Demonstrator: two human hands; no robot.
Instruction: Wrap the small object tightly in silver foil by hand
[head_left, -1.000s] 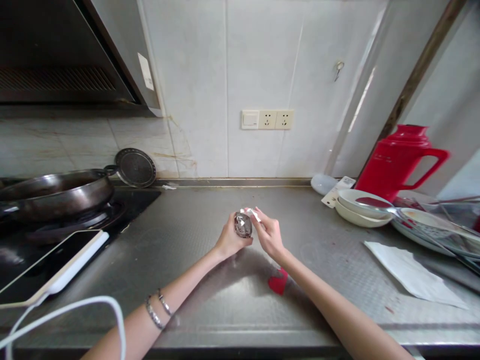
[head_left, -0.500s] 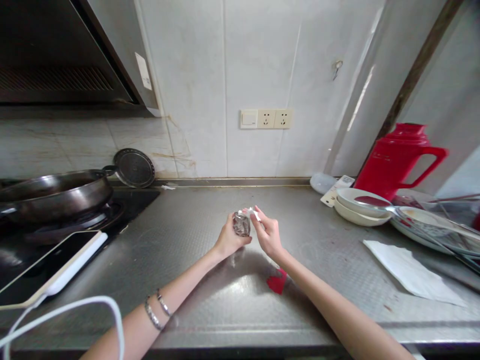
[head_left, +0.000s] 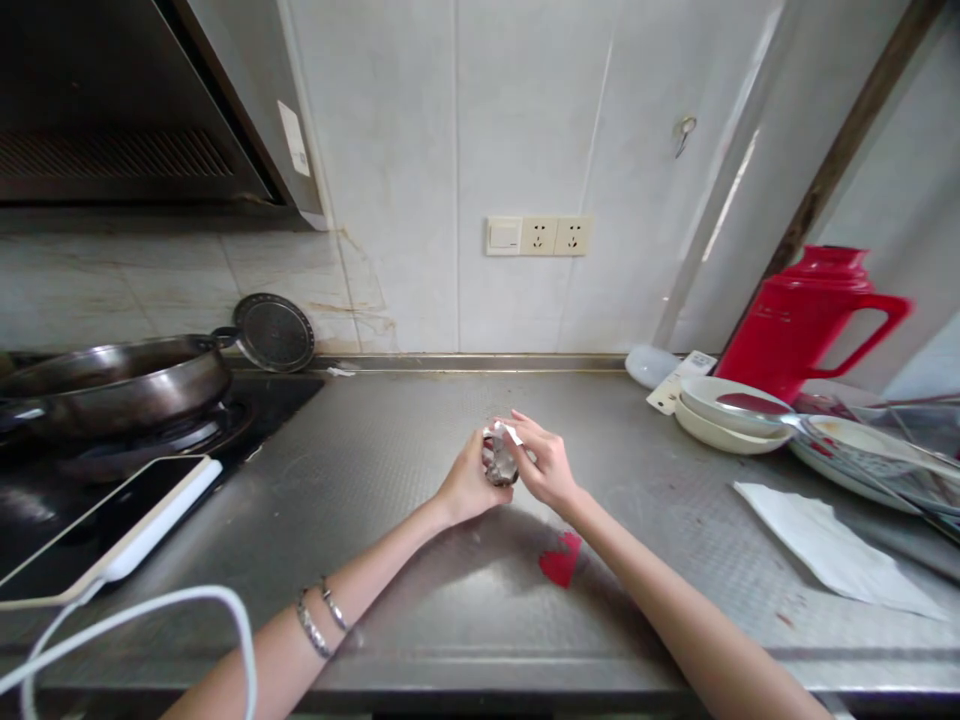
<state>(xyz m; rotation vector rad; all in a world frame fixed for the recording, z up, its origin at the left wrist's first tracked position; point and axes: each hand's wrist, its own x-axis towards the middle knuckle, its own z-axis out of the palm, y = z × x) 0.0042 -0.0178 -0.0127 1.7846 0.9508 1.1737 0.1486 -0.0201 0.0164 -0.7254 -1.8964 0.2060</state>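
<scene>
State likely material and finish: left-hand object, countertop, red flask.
Left-hand object: perhaps glass or clear plastic, shiny; bright glints, too small to settle.
Countertop: likely stainless steel, satin, finely patterned; grey sheen, soft reflections.
Red flask: outer shell probably plastic, glossy; even colour, highlights.

Under the left grip (head_left: 476,480) and right grip (head_left: 546,465), the tabletop (head_left: 375,440) is metal, finely textured with a soft sheen. Left of them, the pan (head_left: 146,390) is worn, shiny metal; right of them, the jug (head_left: 795,325) looks like glossy red plastic, the sheet (head_left: 825,545) matt white paper. Beyond, the wall (head_left: 525,120) is smooth, faintly glossy tile.
</scene>
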